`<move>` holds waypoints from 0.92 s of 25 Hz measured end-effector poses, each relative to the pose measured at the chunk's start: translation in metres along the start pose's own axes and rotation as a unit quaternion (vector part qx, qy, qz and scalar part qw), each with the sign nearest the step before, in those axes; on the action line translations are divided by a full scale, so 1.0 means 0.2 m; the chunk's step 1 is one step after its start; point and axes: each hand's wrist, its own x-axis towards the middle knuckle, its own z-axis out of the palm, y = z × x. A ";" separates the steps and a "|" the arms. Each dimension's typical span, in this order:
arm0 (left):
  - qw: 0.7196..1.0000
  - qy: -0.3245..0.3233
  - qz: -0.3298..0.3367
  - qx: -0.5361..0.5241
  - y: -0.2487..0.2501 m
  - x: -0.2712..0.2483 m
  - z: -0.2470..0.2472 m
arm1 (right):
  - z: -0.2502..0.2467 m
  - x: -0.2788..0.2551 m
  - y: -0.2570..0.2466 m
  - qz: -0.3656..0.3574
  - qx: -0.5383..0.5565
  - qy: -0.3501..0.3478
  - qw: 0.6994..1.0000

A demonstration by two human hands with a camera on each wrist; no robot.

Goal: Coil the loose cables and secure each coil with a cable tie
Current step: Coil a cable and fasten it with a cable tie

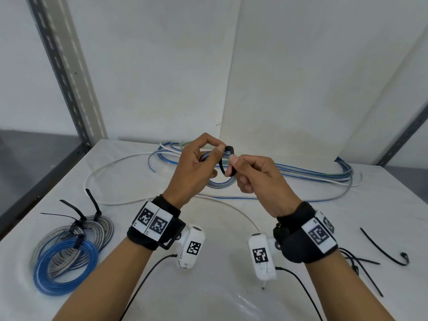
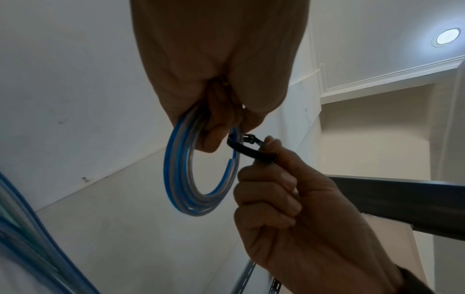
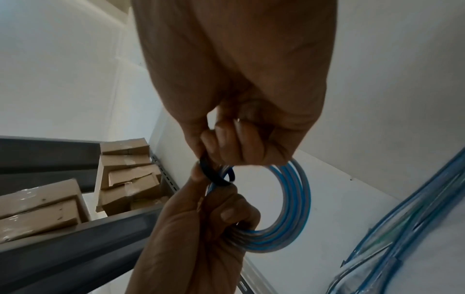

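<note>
A small coil of blue and clear cable [image 1: 218,183] hangs in the air above the white table [image 1: 220,297]. My left hand [image 1: 199,165] grips its top, fingers curled through the loop. A black cable tie [image 1: 228,161] is looped around the coil's strands. My right hand [image 1: 247,172] pinches the tie between thumb and forefinger, just right of the left hand. In the left wrist view the coil [image 2: 198,179] hangs from the left hand [image 2: 216,83], and the tie [image 2: 249,149] runs to the right hand [image 2: 284,199]. The right wrist view shows tie [image 3: 216,177] and coil [image 3: 294,199].
Two tied coils [image 1: 69,246], one blue and one grey, lie at the front left. Loose blue and white cables [image 1: 301,174] sprawl along the back of the table. Spare black ties [image 1: 382,249] lie at the right. A metal shelf post [image 1: 67,72] stands back left.
</note>
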 end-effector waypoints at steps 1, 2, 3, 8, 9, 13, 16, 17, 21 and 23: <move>1.000 0.001 0.002 0.002 0.00 0.00 0.00 | 0.00 0.01 0.00 0.013 0.003 -0.014 1.000; 1.000 0.003 0.002 0.001 0.00 0.00 0.00 | -0.01 0.01 0.00 0.019 0.004 -0.025 1.000; 1.000 0.005 0.002 -0.003 0.00 0.00 0.00 | -0.01 0.01 0.00 0.022 0.005 -0.031 0.999; 1.000 0.007 0.004 -0.007 -0.02 0.01 0.00 | -0.01 0.00 0.00 0.030 0.014 -0.037 0.999; 1.000 0.007 0.004 -0.004 -0.02 0.00 0.00 | -0.01 0.00 0.00 0.029 0.019 -0.035 0.999; 1.000 0.008 0.000 -0.003 -0.02 0.00 0.00 | -0.02 0.00 0.02 0.022 0.043 -0.029 0.998; 1.000 0.004 -0.001 -0.001 -0.03 0.00 0.01 | -0.02 0.00 0.03 0.017 0.054 -0.037 0.998; 1.000 0.004 -0.002 0.002 -0.03 0.00 0.01 | -0.03 0.00 0.03 0.017 0.055 -0.039 0.998; 1.000 0.004 -0.001 0.007 -0.03 0.00 0.01 | -0.03 0.00 0.04 0.013 0.056 -0.039 0.998; 1.000 0.003 0.003 0.009 -0.03 0.00 0.01 | -0.03 0.00 0.04 0.009 0.058 -0.036 0.998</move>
